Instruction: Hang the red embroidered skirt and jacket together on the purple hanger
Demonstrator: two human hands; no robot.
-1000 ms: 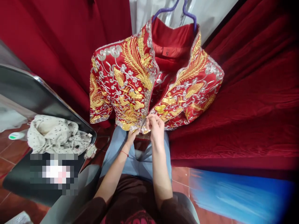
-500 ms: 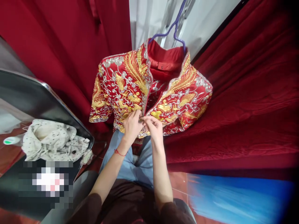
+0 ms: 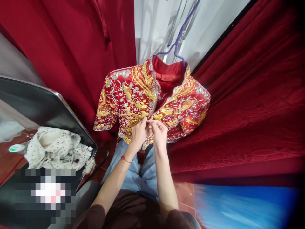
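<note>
A red jacket (image 3: 133,98) with gold and silver embroidery hangs in front of me on a purple hanger (image 3: 177,47). Its front is open at the top and shows a red lining with a size tag. My left hand (image 3: 138,133) pinches the left front edge low down at the middle opening. My right hand (image 3: 159,133) pinches the right front edge right beside it. Both hands are closed on the fabric and nearly touch. A red string sits on my left wrist.
Red curtains (image 3: 71,47) hang behind and to the left, and red textured cloth (image 3: 250,111) covers the right side. A dark chair (image 3: 35,101) at the left carries a crumpled dotted white garment (image 3: 54,148). A blue blurred surface (image 3: 238,206) lies at the lower right.
My hands have moved up the jacket's front opening from the hem and come closer together. The front edges are drawn closer. The view has tilted, so the jacket sits lower in frame.
</note>
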